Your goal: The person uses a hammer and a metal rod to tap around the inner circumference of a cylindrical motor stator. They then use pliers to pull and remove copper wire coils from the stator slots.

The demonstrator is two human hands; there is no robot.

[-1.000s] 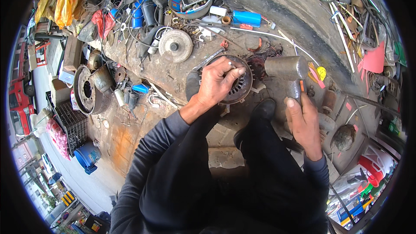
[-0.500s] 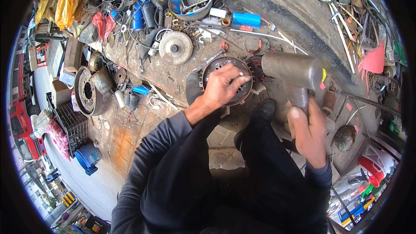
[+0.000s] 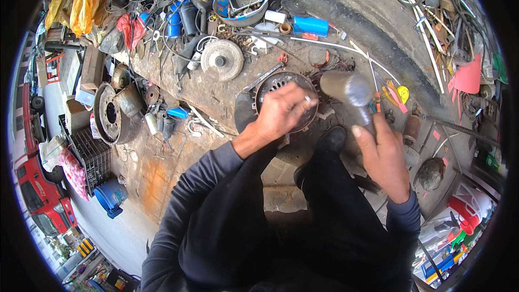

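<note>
My right hand is wrapped round the handle of a large metal sledgehammer, its head raised to the right of a round metal housing. The hammer head is smeared by motion. Over the housing, my left hand is closed on a thin metal rod; only its pale rounded end sticks out and the rest is hidden by my fingers. Slots and small tabs show around the housing, which lies on the ground between my feet. My left hand covers much of its middle.
A round grey metal disc lies beyond the housing. Pliers with orange handles lie right of the hammer. A blue cylinder and a grey tub sit farther off. My shoe is close to the housing.
The hammer head has tilted and swung down slightly to the left, uncovering the pliers. My left hand stays over the housing. At far left, a red truck has come farther into view.
</note>
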